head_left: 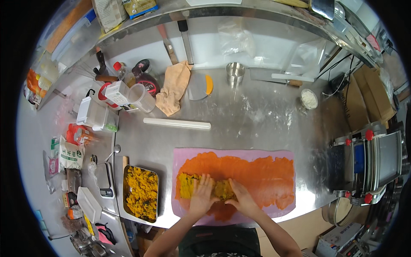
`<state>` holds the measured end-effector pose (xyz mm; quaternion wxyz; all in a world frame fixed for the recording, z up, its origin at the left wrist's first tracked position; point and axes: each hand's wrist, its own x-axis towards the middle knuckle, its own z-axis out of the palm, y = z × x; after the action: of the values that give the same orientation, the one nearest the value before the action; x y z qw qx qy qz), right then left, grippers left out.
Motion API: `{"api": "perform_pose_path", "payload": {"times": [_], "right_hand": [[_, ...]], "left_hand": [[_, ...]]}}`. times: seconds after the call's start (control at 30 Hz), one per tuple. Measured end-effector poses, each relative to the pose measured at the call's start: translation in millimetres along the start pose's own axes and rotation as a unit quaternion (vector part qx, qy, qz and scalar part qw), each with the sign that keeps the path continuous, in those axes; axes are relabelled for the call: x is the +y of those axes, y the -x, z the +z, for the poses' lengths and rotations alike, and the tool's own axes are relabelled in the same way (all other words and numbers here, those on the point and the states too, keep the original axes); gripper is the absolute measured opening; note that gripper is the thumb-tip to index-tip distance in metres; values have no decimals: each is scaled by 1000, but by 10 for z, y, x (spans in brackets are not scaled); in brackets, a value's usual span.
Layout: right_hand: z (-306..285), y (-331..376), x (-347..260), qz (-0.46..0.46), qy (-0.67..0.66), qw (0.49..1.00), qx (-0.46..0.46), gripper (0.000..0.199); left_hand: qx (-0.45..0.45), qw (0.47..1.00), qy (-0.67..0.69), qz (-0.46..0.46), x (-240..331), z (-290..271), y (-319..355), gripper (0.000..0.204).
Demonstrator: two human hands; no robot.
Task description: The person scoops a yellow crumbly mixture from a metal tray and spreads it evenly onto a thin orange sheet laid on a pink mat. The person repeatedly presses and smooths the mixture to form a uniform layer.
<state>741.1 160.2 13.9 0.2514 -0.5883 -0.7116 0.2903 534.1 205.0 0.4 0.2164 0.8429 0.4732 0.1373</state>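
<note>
On a pink sheet [235,150] lies a wide, thin orange layer of dough [257,177] with ragged edges. Yellow crumbly filling [187,184] covers part of its left side. My left hand [203,197] rests flat on this filling, fingers stretched out. Just right of it, my right hand [242,199] curves against a lump of yellow-brown filling [223,189], its thumb apart from the fingers. The lump sits between both hands, partly hidden by them. To the left stands a rectangular metal tray [158,192] filled with more yellow filling and dark green bits.
A white rolling pin [177,124] lies beyond the sheet. Behind it are an orange cloth [173,88], a scraper [199,86], a metal cup [235,73] and a bowl of white powder [308,99]. A scale [105,180] stands left; a rolling machine [372,165] stands right.
</note>
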Motion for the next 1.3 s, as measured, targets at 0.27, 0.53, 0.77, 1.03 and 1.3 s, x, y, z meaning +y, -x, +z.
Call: {"api": "perform_pose_path", "payload": {"times": [0.27, 0.53, 0.77, 1.03, 1.3], "right_hand": [[279, -218, -57, 62, 35, 993, 94, 40], [111, -100, -42, 86, 7, 992, 90, 43], [-47, 480, -60, 141, 44, 980, 130, 54], [115, 630, -11, 150, 69, 975, 151, 57], [123, 484, 125, 8, 156, 986, 62, 53]], "left_hand": [[39, 996, 74, 9, -119, 76, -105, 50], [-70, 996, -4, 57, 28, -48, -94, 81], [-145, 975, -92, 142, 416, 169, -226, 117], [-169, 971, -137, 94, 678, 384, -287, 105], [-103, 942, -266, 176, 544, 507, -227, 101]]}}
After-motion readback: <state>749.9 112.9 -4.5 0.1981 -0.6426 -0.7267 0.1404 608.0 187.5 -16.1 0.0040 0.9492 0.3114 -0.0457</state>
